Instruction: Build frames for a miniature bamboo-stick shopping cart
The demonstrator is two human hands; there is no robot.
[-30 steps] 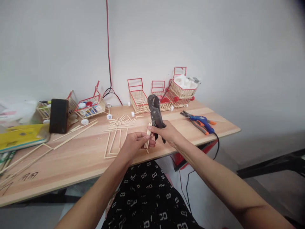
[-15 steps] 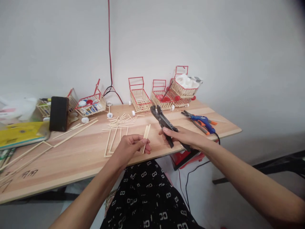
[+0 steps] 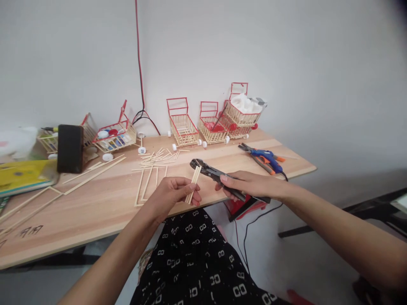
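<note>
Over the table's front edge, my left hand (image 3: 178, 191) pinches a small bundle of thin wooden sticks (image 3: 195, 180), held tilted with their tops close together. My right hand (image 3: 239, 185) is wrapped round the handles of black cutting pliers (image 3: 212, 170). The pliers' jaws lie at the upper ends of the sticks; whether they touch them I cannot tell. Behind my left hand, sticks laid out as a rectangular frame (image 3: 138, 190) rest on the table. Several short cut sticks (image 3: 157, 157) are scattered just beyond it.
Small stick-built carts (image 3: 183, 127) with red handles line the wall. A blue glue gun (image 3: 269, 160) lies beside orange-handled pliers (image 3: 264, 164) at right. Further left stand a dark phone (image 3: 70, 148) and a yellow packet (image 3: 23, 174). The wooden table (image 3: 104, 212) ends at my lap.
My right hand has lowered and turned the pliers, bringing their jaws left to the tops of the sticks. My left hand still holds the bundle. The view has shifted slightly to the right.
</note>
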